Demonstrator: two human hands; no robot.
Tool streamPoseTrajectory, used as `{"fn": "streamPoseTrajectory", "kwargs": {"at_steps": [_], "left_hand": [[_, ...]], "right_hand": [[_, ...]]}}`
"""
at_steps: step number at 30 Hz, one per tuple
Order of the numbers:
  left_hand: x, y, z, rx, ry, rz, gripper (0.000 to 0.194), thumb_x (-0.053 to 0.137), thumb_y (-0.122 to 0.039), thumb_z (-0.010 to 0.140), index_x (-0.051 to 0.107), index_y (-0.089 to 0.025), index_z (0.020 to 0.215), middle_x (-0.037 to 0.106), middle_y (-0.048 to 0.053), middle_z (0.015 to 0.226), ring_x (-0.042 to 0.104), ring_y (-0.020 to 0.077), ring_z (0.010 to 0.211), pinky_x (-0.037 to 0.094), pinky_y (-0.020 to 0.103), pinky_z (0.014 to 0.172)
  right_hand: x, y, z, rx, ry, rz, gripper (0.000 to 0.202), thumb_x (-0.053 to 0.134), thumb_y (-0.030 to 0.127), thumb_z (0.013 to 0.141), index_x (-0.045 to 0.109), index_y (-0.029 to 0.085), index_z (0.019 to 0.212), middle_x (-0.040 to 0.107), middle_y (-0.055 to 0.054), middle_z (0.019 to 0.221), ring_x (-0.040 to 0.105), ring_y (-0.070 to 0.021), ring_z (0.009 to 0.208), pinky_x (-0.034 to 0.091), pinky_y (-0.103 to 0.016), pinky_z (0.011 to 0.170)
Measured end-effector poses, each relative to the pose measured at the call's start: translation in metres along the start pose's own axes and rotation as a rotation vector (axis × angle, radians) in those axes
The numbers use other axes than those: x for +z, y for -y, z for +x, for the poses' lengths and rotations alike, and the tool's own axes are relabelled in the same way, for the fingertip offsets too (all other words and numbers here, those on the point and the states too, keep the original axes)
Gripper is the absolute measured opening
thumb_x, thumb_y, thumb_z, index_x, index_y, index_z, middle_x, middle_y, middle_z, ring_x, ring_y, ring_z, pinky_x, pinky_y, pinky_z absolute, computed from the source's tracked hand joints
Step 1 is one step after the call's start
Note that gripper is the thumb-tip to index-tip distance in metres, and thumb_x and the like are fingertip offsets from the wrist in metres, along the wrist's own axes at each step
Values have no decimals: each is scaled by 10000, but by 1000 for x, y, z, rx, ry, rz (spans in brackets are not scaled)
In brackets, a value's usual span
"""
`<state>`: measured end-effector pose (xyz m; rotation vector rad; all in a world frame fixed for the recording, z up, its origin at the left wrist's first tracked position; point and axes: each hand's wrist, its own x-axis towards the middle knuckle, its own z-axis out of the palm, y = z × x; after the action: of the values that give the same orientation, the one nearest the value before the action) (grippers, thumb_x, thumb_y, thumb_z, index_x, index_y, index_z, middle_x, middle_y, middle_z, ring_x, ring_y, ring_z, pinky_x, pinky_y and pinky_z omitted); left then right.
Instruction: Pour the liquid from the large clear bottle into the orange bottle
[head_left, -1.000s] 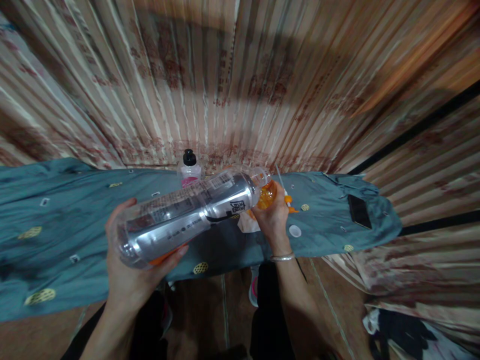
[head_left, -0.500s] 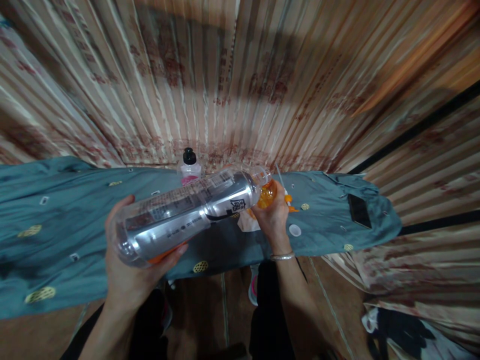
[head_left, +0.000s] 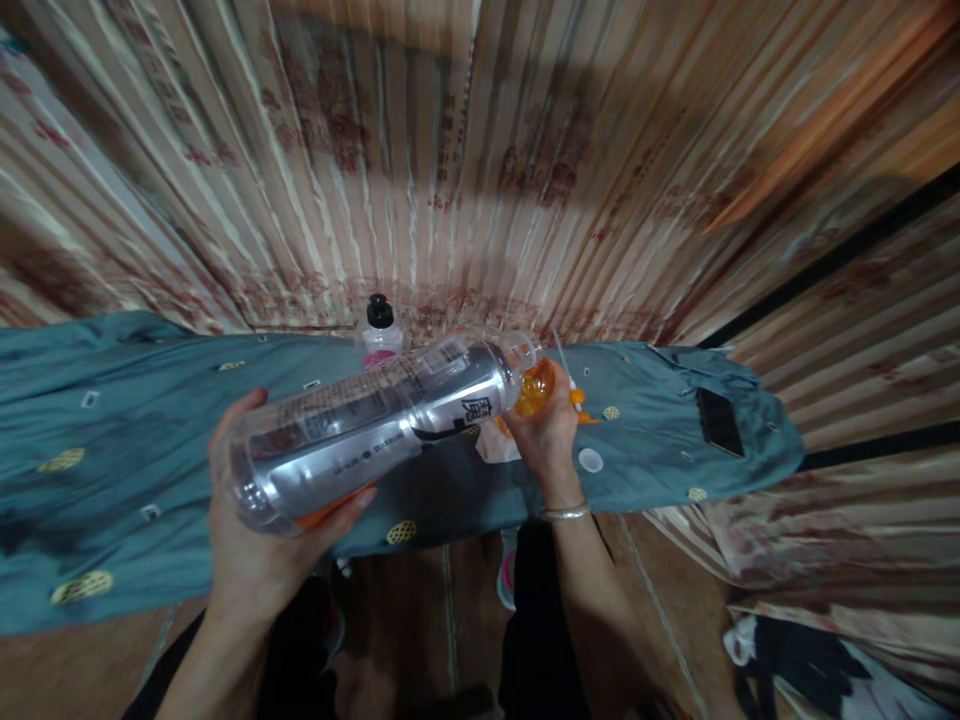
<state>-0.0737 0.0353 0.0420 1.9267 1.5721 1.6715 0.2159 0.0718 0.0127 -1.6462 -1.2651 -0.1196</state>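
A large clear plastic bottle (head_left: pixel 375 430) with a silver label lies tilted across the view, its neck up to the right. My left hand (head_left: pixel 262 540) is wrapped round its base end. Behind the bottle's neck, my right hand (head_left: pixel 551 420) is closed round a small clear bottle (head_left: pixel 534 388) with orange contents. The large bottle's mouth is right by the small bottle's top; whether they touch I cannot tell. An orange pump head with a white tube (head_left: pixel 576 398) lies just right of my right hand. White tissue (head_left: pixel 495 443) lies beneath the hands.
A small bottle with a black cap (head_left: pixel 380 325) and pink contents stands at the back of the cloth-covered table (head_left: pixel 135 400). To the right are a white round lid (head_left: pixel 590 460) and a black phone (head_left: pixel 718 422). A pleated curtain (head_left: pixel 405 180) hangs behind.
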Motion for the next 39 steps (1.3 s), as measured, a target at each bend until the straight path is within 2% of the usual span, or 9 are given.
{"fn": "streamPoseTrajectory", "kwargs": {"at_steps": [10, 15, 19, 24, 28, 34, 39], "left_hand": [[-1, -1, -1, 12, 2, -15, 1162, 950, -544, 531, 503, -296, 1574, 600, 125, 1482, 675, 350, 1134, 534, 682, 1123], [-2, -2, -1, -4, 20, 1, 1153, 944, -570, 526, 484, -418, 1572, 581, 90, 1517, 654, 399, 1205, 543, 748, 1083], [-2, -4, -1, -28, 27, -3, 1127, 925, -572, 553, 451, -492, 1573, 565, 60, 1533, 630, 406, 1233, 508, 764, 1123], [-3, -5, -1, -30, 21, -1, 1151, 942, -588, 531, 462, -477, 1571, 589, 65, 1501, 650, 383, 1165, 496, 770, 1132], [-4, -3, -1, -34, 36, 11, 1163, 948, -584, 512, 469, -465, 1566, 556, 58, 1537, 624, 395, 1233, 481, 764, 1152], [-4, -2, -2, -69, 39, -12, 1166, 942, -577, 525, 452, -450, 1575, 534, 47, 1562, 639, 369, 1208, 486, 718, 1177], [-3, -6, -1, -59, 18, -6, 1169, 952, -573, 500, 510, -358, 1560, 571, 88, 1535, 652, 371, 1187, 509, 708, 1158]], "right_hand": [[-1, 0, 0, 15, 13, -4, 677, 768, 415, 745, 576, 166, 1345, 793, -158, 1199, 794, -316, 1030, 661, -432, 865], [-1, 0, 0, 14, 21, -10, 671, 765, 411, 758, 564, 186, 1358, 790, -141, 1207, 787, -302, 1043, 656, -416, 872], [-1, -1, 0, 23, 37, 2, 678, 769, 409, 757, 562, 169, 1356, 783, -154, 1207, 785, -313, 1048, 655, -435, 881], [-1, -1, 0, -5, 14, -4, 667, 767, 419, 763, 566, 169, 1348, 788, -158, 1211, 786, -305, 1041, 657, -417, 856], [-1, -1, 0, -17, 13, -12, 671, 775, 420, 761, 567, 170, 1349, 797, -151, 1191, 792, -304, 1021, 659, -421, 857], [-1, -2, 0, -24, 2, -10, 675, 789, 412, 757, 575, 178, 1353, 803, -141, 1195, 797, -295, 1015, 664, -409, 843], [-1, -1, 0, -22, -1, -11, 671, 802, 398, 750, 574, 189, 1346, 795, -134, 1210, 792, -291, 1032, 662, -408, 845]]}}
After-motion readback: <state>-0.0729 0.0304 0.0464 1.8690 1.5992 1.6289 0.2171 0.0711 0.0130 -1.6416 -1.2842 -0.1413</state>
